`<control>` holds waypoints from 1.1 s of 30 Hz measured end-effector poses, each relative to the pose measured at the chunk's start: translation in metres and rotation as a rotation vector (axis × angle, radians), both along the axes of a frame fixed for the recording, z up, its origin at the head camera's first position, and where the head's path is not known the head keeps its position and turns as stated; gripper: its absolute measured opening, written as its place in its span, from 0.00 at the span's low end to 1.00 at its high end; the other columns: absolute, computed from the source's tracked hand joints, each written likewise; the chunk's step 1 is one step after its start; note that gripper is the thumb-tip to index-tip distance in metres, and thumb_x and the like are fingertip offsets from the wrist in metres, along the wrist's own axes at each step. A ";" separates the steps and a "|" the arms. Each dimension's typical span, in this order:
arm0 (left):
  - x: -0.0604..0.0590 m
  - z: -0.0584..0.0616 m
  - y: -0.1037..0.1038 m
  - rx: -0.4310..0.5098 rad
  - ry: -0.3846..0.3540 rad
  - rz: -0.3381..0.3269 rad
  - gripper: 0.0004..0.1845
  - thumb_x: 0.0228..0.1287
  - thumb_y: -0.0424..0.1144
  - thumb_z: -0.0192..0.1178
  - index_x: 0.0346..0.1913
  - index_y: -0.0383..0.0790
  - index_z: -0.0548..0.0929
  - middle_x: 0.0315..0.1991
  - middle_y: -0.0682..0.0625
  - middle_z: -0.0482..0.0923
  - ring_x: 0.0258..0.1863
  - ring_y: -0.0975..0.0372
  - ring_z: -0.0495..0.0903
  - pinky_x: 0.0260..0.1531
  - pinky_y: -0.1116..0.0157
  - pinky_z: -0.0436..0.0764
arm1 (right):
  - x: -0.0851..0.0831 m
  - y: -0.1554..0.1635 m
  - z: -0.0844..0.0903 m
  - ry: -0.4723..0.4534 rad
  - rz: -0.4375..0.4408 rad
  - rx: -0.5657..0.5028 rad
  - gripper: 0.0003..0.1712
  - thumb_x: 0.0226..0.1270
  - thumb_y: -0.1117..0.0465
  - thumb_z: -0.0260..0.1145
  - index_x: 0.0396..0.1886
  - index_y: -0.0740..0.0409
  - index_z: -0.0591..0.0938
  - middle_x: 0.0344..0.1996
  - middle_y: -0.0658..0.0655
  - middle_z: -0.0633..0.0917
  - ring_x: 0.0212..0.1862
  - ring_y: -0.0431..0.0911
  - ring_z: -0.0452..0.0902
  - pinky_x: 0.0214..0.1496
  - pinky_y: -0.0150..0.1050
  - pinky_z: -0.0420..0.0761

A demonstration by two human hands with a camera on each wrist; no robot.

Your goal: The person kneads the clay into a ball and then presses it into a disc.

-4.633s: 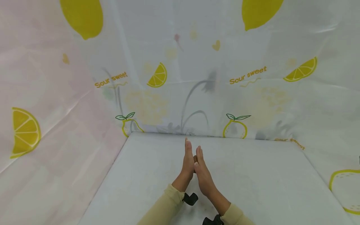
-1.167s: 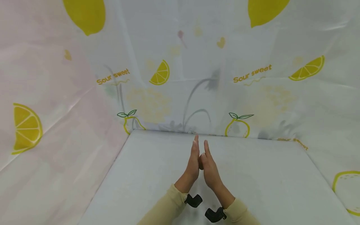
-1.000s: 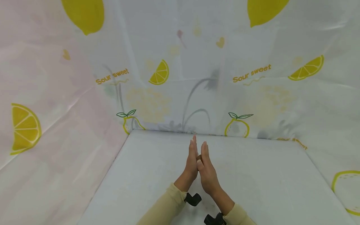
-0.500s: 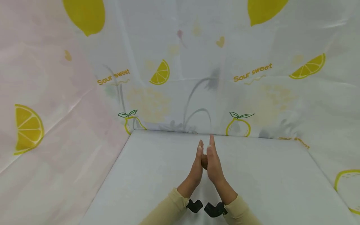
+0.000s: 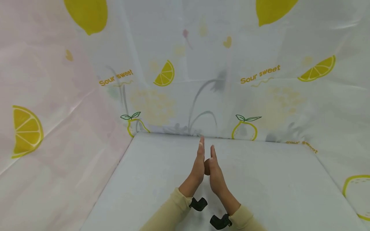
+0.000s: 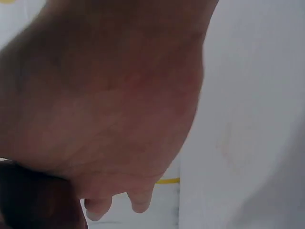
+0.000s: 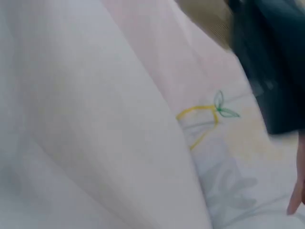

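My left hand (image 5: 198,168) and right hand (image 5: 216,176) face each other palm to palm above the white table, fingers straight and pointing away. Between the palms sits a small brown rounded lump (image 5: 207,166), pressed from both sides; only its near edge shows, and I cannot tell what it is made of. The left fingertips reach farther forward than the right ones. In the left wrist view, the left palm (image 6: 128,114) fills much of the picture, with two fingertips below it. In the right wrist view, part of a hand (image 7: 298,181) shows at the right edge.
A white table (image 5: 162,160) lies below the hands. Behind it and at the sides hang sheets with lemon prints (image 5: 164,73). Black wrist cameras (image 5: 198,204) are strapped at both beige sleeves (image 5: 170,210), close to each other.
The palms slide back and forth against each other. Since half a second ago the left hand has slid forward, the right hand back, and both have shifted slightly left, the brown lump staying between them.
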State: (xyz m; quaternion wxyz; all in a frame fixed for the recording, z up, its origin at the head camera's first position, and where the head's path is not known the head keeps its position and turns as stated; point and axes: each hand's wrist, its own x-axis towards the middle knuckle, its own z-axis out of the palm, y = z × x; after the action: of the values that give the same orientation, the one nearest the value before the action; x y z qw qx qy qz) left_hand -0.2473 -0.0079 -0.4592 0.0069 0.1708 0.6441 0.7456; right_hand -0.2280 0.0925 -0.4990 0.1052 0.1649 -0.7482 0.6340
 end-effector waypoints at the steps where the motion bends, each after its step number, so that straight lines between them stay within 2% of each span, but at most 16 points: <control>1: -0.002 0.000 0.000 -0.001 -0.015 0.024 0.41 0.78 0.67 0.23 0.83 0.45 0.39 0.83 0.50 0.33 0.81 0.55 0.33 0.76 0.43 0.37 | 0.004 -0.003 -0.001 0.022 0.006 0.000 0.32 0.88 0.56 0.32 0.84 0.55 0.40 0.44 0.56 0.78 0.48 0.40 0.70 0.59 0.31 0.66; 2: -0.003 0.001 0.001 -0.004 -0.032 0.049 0.40 0.79 0.65 0.24 0.83 0.46 0.39 0.83 0.50 0.34 0.81 0.54 0.34 0.76 0.43 0.37 | 0.008 -0.006 -0.002 0.044 0.007 0.006 0.32 0.88 0.58 0.32 0.84 0.56 0.39 0.44 0.56 0.78 0.44 0.41 0.70 0.54 0.31 0.67; 3: -0.004 0.000 0.001 -0.006 -0.047 0.071 0.39 0.80 0.64 0.25 0.84 0.47 0.40 0.83 0.49 0.35 0.81 0.53 0.36 0.75 0.43 0.38 | 0.011 -0.008 -0.001 0.057 0.012 0.007 0.32 0.87 0.59 0.32 0.83 0.57 0.38 0.57 0.57 0.76 0.53 0.41 0.70 0.56 0.29 0.67; 6: -0.007 -0.002 0.001 -0.018 -0.077 0.124 0.35 0.82 0.60 0.27 0.84 0.49 0.42 0.83 0.47 0.38 0.81 0.52 0.40 0.75 0.41 0.42 | 0.020 -0.013 0.004 0.066 0.016 -0.011 0.33 0.87 0.57 0.33 0.83 0.55 0.37 0.81 0.56 0.49 0.75 0.44 0.50 0.70 0.23 0.53; 8: -0.007 -0.004 0.001 -0.025 -0.095 0.144 0.35 0.82 0.59 0.28 0.84 0.49 0.43 0.83 0.47 0.41 0.80 0.52 0.43 0.75 0.42 0.45 | 0.023 -0.014 0.009 0.078 0.019 -0.015 0.33 0.86 0.55 0.33 0.83 0.55 0.37 0.81 0.56 0.48 0.78 0.48 0.47 0.72 0.24 0.50; 9: -0.008 -0.006 0.001 -0.030 -0.100 0.150 0.35 0.82 0.59 0.28 0.84 0.49 0.43 0.83 0.46 0.41 0.80 0.53 0.46 0.74 0.44 0.48 | 0.025 -0.014 0.011 0.090 0.026 -0.017 0.33 0.87 0.54 0.32 0.83 0.56 0.37 0.82 0.54 0.40 0.80 0.48 0.38 0.73 0.22 0.44; 10: -0.008 -0.007 0.001 -0.032 -0.110 0.155 0.35 0.82 0.60 0.28 0.84 0.49 0.43 0.83 0.46 0.43 0.77 0.53 0.55 0.72 0.46 0.55 | 0.025 -0.014 0.013 0.102 0.028 -0.020 0.33 0.87 0.54 0.32 0.83 0.56 0.37 0.82 0.54 0.39 0.81 0.50 0.35 0.74 0.22 0.42; 11: -0.008 -0.008 0.001 -0.034 -0.118 0.156 0.36 0.82 0.60 0.28 0.84 0.48 0.43 0.82 0.45 0.45 0.70 0.53 0.65 0.67 0.49 0.64 | 0.026 -0.014 0.015 0.114 0.028 -0.021 0.34 0.87 0.53 0.32 0.83 0.57 0.38 0.82 0.55 0.39 0.81 0.51 0.33 0.74 0.23 0.40; 12: -0.007 -0.009 0.001 -0.035 -0.127 0.150 0.36 0.82 0.62 0.28 0.84 0.49 0.43 0.78 0.41 0.57 0.59 0.55 0.75 0.58 0.54 0.73 | 0.026 -0.014 0.017 0.122 0.030 -0.025 0.34 0.87 0.52 0.31 0.83 0.58 0.38 0.82 0.55 0.37 0.81 0.52 0.29 0.74 0.23 0.38; 14: -0.006 -0.011 0.003 -0.037 -0.145 0.132 0.37 0.80 0.64 0.27 0.84 0.51 0.43 0.55 0.35 0.78 0.31 0.60 0.76 0.34 0.62 0.75 | 0.025 -0.013 0.022 0.137 0.029 -0.040 0.34 0.87 0.50 0.30 0.83 0.59 0.38 0.82 0.56 0.38 0.81 0.53 0.29 0.75 0.24 0.38; 16: -0.004 -0.014 0.005 -0.031 -0.128 0.110 0.38 0.81 0.64 0.27 0.84 0.49 0.42 0.56 0.35 0.77 0.33 0.60 0.77 0.37 0.62 0.76 | 0.021 -0.011 0.026 0.144 0.030 -0.064 0.35 0.86 0.50 0.29 0.83 0.60 0.37 0.82 0.57 0.38 0.81 0.53 0.29 0.75 0.23 0.38; 18: -0.002 -0.016 0.008 -0.025 -0.104 0.086 0.38 0.81 0.63 0.26 0.83 0.47 0.42 0.54 0.34 0.76 0.49 0.56 0.80 0.54 0.57 0.76 | 0.015 -0.008 0.030 0.138 0.027 -0.087 0.35 0.86 0.50 0.28 0.83 0.61 0.37 0.82 0.58 0.38 0.81 0.52 0.30 0.75 0.23 0.40; 20: 0.001 -0.018 0.010 -0.037 -0.060 0.069 0.37 0.82 0.60 0.27 0.83 0.44 0.40 0.78 0.40 0.56 0.75 0.55 0.59 0.74 0.50 0.55 | 0.008 -0.005 0.032 0.103 0.029 -0.127 0.35 0.86 0.49 0.28 0.83 0.60 0.36 0.82 0.56 0.38 0.81 0.51 0.30 0.75 0.24 0.41; 21: 0.003 -0.018 0.011 -0.045 -0.033 0.057 0.37 0.83 0.59 0.27 0.83 0.42 0.39 0.82 0.43 0.41 0.80 0.54 0.44 0.76 0.46 0.43 | 0.005 -0.003 0.033 0.077 0.029 -0.145 0.36 0.86 0.48 0.28 0.83 0.60 0.35 0.82 0.56 0.38 0.81 0.49 0.30 0.76 0.26 0.41; 28: 0.012 -0.014 0.009 -0.123 0.111 -0.017 0.36 0.84 0.56 0.25 0.82 0.38 0.36 0.83 0.44 0.32 0.81 0.52 0.32 0.76 0.43 0.37 | -0.015 0.008 0.027 -0.114 0.018 -0.234 0.38 0.85 0.43 0.27 0.83 0.58 0.38 0.82 0.55 0.39 0.81 0.46 0.29 0.80 0.53 0.35; 33: 0.010 -0.005 0.005 -0.094 0.079 -0.022 0.37 0.83 0.59 0.24 0.83 0.41 0.37 0.83 0.48 0.33 0.81 0.55 0.33 0.76 0.45 0.37 | -0.015 0.005 0.017 -0.146 0.000 -0.189 0.38 0.85 0.43 0.27 0.83 0.59 0.42 0.82 0.62 0.46 0.81 0.53 0.38 0.79 0.57 0.37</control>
State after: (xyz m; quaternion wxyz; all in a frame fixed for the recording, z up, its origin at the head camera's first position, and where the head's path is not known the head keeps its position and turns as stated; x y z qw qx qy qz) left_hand -0.2374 -0.0032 -0.4645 -0.0020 0.2066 0.6761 0.7072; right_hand -0.2427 0.0975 -0.4822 0.0655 0.1074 -0.6907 0.7121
